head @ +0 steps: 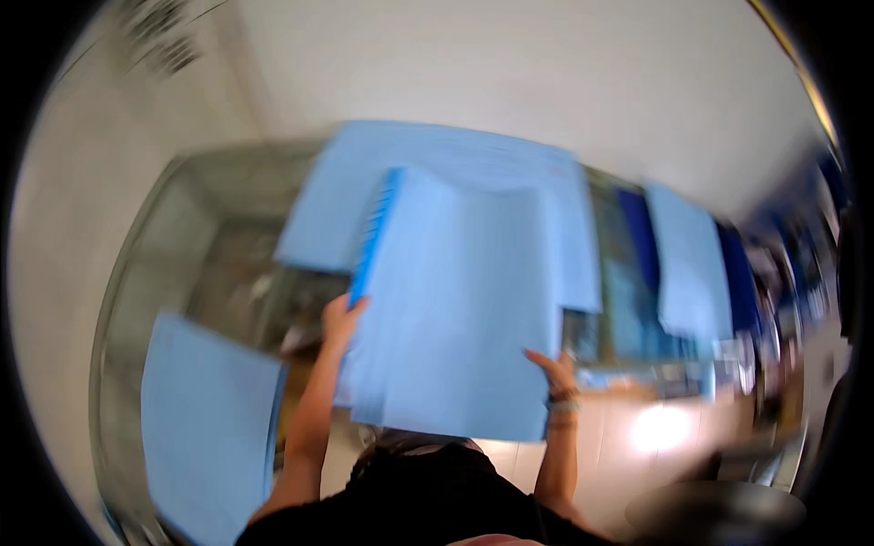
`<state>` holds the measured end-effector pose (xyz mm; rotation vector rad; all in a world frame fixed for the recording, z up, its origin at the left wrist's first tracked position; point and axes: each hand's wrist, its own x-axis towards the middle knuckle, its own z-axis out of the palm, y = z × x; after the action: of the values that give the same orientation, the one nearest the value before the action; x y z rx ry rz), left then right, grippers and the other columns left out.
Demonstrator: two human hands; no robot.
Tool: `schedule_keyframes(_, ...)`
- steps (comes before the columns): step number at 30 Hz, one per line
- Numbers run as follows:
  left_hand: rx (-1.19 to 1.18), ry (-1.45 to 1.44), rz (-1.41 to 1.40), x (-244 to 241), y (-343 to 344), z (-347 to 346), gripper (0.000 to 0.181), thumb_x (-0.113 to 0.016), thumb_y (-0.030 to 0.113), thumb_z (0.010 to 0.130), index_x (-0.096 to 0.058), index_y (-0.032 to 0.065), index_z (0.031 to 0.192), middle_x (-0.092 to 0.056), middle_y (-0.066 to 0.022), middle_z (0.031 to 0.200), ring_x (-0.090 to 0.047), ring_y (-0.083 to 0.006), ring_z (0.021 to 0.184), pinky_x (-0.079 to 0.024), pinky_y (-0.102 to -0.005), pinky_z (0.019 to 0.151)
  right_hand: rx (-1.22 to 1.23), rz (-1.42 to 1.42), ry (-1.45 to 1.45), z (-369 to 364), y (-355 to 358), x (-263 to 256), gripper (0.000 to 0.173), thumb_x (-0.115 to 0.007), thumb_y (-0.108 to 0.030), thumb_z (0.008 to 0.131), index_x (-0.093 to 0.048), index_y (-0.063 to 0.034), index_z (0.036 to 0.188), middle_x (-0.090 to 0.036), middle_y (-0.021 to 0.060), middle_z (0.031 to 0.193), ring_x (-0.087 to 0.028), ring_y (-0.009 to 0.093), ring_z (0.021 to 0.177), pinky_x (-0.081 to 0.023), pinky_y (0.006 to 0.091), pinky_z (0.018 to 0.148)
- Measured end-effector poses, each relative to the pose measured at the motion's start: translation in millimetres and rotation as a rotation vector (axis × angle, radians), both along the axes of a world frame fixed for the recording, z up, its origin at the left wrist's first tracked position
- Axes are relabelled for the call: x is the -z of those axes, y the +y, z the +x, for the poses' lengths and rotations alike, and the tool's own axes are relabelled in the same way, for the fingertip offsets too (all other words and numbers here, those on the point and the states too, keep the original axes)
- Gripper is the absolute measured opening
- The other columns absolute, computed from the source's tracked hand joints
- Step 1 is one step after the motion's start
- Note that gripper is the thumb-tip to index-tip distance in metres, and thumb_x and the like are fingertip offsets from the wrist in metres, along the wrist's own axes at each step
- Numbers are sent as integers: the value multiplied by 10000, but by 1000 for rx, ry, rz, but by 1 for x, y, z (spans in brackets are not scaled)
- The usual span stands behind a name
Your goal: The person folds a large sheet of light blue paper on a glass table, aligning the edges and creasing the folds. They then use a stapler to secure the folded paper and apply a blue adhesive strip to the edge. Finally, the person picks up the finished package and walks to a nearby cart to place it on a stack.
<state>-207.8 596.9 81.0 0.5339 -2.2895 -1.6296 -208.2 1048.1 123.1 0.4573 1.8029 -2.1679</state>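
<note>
Between my two hands is a light-blue sheet stack (464, 300), probably paper or thin card, with a brighter blue strip (374, 235) along its left edge. My left hand (343, 319) grips that edge low down, at the end of the strip. At the lower right edge, my right hand (556, 372) holds the stack with the thumb on top. Behind it lies a larger light-blue sheet (437, 147) on a glass-topped counter (198, 184), partly hidden by what I hold. Motion blur hides the finer detail.
Another light-blue stack (205, 423) lies at the counter's left. On the right are a light-blue sheet (689, 266) and a dark-blue item (640, 232). A round-topped stool (713, 512) stands on the tiled floor (608, 437) at lower right. A pale wall (519, 68) rises behind the counter.
</note>
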Motion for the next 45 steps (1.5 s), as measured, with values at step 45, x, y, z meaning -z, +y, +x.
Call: schedule_keyframes(45,-1273,-333,232,67,-101,953,500,-581,470,932,-647,-18,845,-531,-31,656,-476,-128,631,-412,-327,580,-1570,116,-237,426,-639,63,529,-766,-177,771,-533,98,1160,-620,183,1084,-621,295,947,-531,404,848)
